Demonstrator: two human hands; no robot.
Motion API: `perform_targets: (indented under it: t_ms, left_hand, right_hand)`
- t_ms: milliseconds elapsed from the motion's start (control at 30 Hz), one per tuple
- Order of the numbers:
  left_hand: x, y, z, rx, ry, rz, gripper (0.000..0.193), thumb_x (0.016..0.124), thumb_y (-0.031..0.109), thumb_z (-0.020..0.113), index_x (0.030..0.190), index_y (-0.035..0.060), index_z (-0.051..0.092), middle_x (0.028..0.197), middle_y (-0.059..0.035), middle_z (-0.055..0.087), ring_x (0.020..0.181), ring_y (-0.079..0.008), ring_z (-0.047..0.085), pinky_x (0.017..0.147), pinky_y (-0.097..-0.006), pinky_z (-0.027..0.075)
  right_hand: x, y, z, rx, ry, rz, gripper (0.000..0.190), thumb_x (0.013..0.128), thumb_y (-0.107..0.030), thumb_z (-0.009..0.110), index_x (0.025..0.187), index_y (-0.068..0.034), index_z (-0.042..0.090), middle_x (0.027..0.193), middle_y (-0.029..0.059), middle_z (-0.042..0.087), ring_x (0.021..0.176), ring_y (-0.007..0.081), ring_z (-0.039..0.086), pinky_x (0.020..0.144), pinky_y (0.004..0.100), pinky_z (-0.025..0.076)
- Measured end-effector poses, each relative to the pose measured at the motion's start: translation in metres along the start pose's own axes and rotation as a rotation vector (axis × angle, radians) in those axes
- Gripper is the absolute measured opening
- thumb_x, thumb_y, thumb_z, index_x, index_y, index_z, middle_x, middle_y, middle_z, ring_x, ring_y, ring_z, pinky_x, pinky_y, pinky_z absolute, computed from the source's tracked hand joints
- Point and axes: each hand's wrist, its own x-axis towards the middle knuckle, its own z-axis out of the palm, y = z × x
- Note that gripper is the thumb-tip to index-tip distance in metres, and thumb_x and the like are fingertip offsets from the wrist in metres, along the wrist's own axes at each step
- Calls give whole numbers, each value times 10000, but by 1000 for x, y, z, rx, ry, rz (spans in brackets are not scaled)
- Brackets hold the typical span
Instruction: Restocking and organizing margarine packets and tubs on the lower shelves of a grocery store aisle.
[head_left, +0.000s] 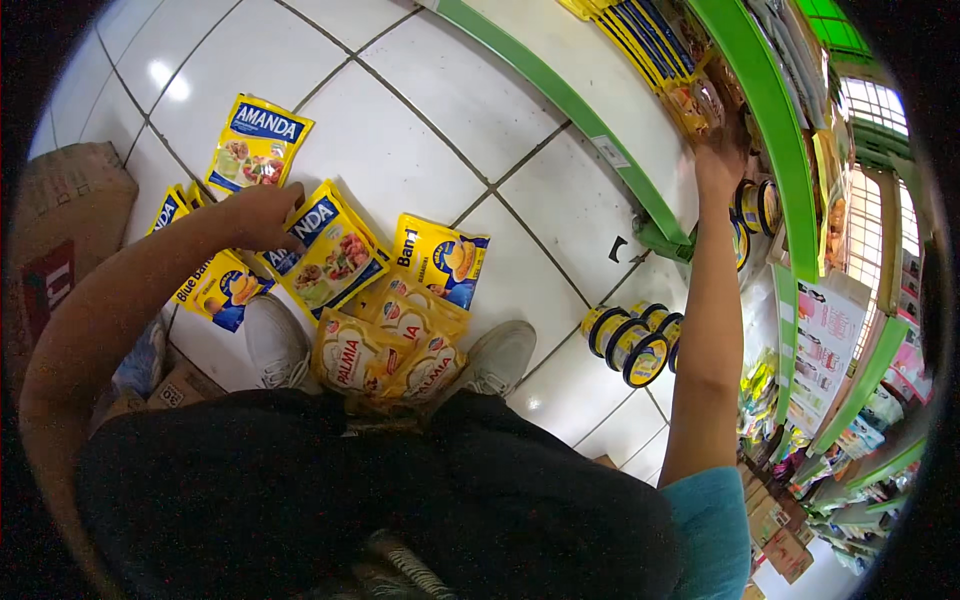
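Observation:
My left hand (266, 216) grips the upper left corner of yellow-and-blue Amanda sachets (337, 259), tilted above the floor between my shoes. Just beyond it a single Amanda sachet (255, 146) lies flat. Blue Band sachets (229, 289) lie under my left forearm, and another Blue Band sachet (442, 259) rests to the right. Nearest me is a heap of Palmia sachets (390, 345). My right hand (722, 150) reaches onto the low shelf and touches the near end of a row of upright yellow sachets (660, 52); its fingertips are hard to make out.
Stacked round margarine tubs (626, 341) lie sideways on the tiles at right, with more tubs (756, 206) by the shelf. A green shelf edge (555, 82) curves past, and another green rail (772, 112) runs above my right hand. A cardboard box (67, 217) stands left.

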Motion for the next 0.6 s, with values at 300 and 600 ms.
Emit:
perform_targets:
  t_ms: [300,600]
  left_hand:
    - [-5,-9,0,-64,2,74,640,781,368,789,1192,1,462,1024,-241,673,921,-401,673,799,-485,538]
    - [-13,9,15,119,-66,56,512,855,326,712,1199,-5,527,1067,-215,691,933,-367,682,818,-451,539]
  right_hand:
    - [-2,-16,-45,-30,-190,210,348,866,-322,566,1125,-134,703,1148,114,711,1049,333,660,917,430,510]
    - [-24,-88,-92,-281,-575,-93,430,846,-85,511,1258,-69,633,1194,147,677,975,371,650,835,426,530]
